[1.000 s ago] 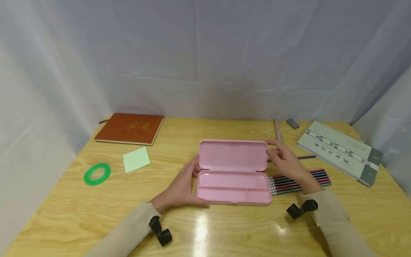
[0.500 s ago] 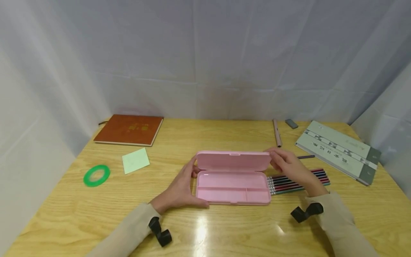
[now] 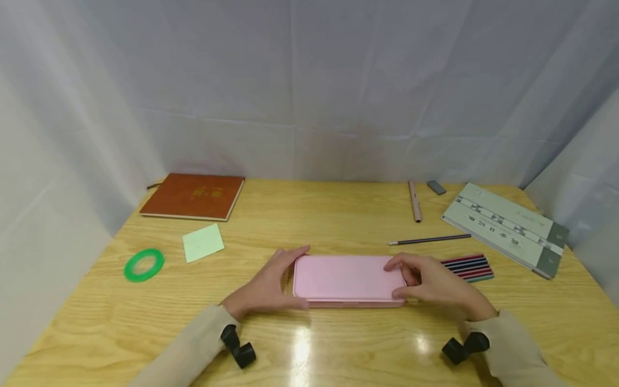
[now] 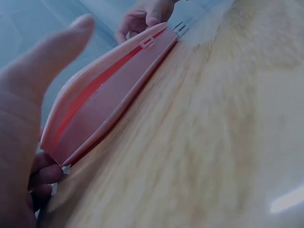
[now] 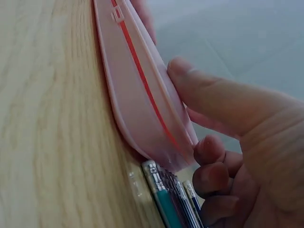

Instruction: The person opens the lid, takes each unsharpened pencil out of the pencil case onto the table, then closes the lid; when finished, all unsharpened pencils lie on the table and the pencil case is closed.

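A pink pencil case (image 3: 345, 277) lies on the wooden table, its lid lowered almost flat. A narrow gap still runs between lid and base at the front latch in the left wrist view. Around the left end of the case is my left hand (image 3: 261, 287), thumb (image 4: 52, 59) stretched out along the front and fingers at the back corner. My right hand (image 3: 437, 282) holds the lid's right end, with the thumb (image 5: 204, 88) at its front edge and the other fingers bent at the end. Several striped pencils (image 3: 468, 269) lie beside that end, partly hidden by this hand.
Behind the case lie a single pencil (image 3: 430, 239), a pink pen (image 3: 415, 201) and a grey eraser (image 3: 436, 187). A grey-green notebook (image 3: 505, 228) is at right. At left are a brown notebook (image 3: 193, 196), a green sticky note (image 3: 203, 243) and a green tape roll (image 3: 130, 267).
The lid has swung forward and down from wide open to nearly closed, with my right hand following it toward me. My left hand has stayed at the left end, its fingers spreading slightly.
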Tool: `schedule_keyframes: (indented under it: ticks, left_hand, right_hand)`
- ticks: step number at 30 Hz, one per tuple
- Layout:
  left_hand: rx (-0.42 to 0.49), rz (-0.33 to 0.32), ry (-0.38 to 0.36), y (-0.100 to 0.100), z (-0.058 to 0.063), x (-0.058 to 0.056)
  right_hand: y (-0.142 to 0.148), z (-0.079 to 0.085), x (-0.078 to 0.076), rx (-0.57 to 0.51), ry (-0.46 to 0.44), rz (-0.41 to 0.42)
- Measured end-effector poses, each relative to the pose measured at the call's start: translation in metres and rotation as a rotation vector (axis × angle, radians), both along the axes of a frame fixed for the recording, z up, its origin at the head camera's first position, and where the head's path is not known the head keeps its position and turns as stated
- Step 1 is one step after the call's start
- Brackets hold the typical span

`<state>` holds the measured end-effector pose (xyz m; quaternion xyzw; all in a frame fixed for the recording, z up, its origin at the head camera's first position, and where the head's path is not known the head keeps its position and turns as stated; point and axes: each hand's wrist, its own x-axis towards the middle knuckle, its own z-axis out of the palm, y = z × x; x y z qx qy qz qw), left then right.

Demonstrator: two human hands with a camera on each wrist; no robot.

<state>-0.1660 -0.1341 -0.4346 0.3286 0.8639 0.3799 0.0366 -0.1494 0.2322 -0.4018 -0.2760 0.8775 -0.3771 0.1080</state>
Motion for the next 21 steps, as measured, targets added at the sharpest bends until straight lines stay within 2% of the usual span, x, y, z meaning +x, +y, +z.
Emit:
schedule_keyframes:
  ticks: [6,21]
  left_hand:
    - [0.000,0.035,-0.005,0.0038,0.0029,0.0003]
    - [0.087,0.089,-0.130,0.0074,0.0051,0.0019]
  right_hand:
    - [-0.0011,-0.0002,-0.0009,0.016,0.011,-0.006]
    - [-0.0018,-0.0005,0.0001,0.036,0.005,-0.003]
